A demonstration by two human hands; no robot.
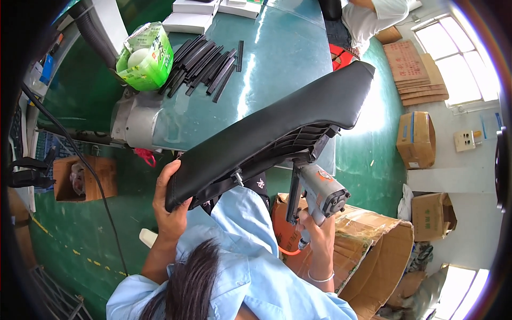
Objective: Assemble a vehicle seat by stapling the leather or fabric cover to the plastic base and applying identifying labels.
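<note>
A long black padded seat (266, 114) slants up to the right in front of me, its smooth cover upward. Its ribbed black plastic underside shows along the near edge, and a metal bolt (238, 177) sticks out there. My left hand (172, 205) grips the lower left end, thumb below and fingers at the end. My right hand (318, 232) is closed round the handle of a grey pneumatic staple gun (322, 189), with an orange air hose (289, 252) below it. The gun's nose is up against the seat's underside near the right part; the exact contact point is hidden.
Black strips (200, 64) lie piled on the green table (282, 48) beside a green carton (145, 56). White boxes (189, 18) stand at the back. A large open cardboard box (373, 256) is close at my right. Another person (368, 21) is at the far right.
</note>
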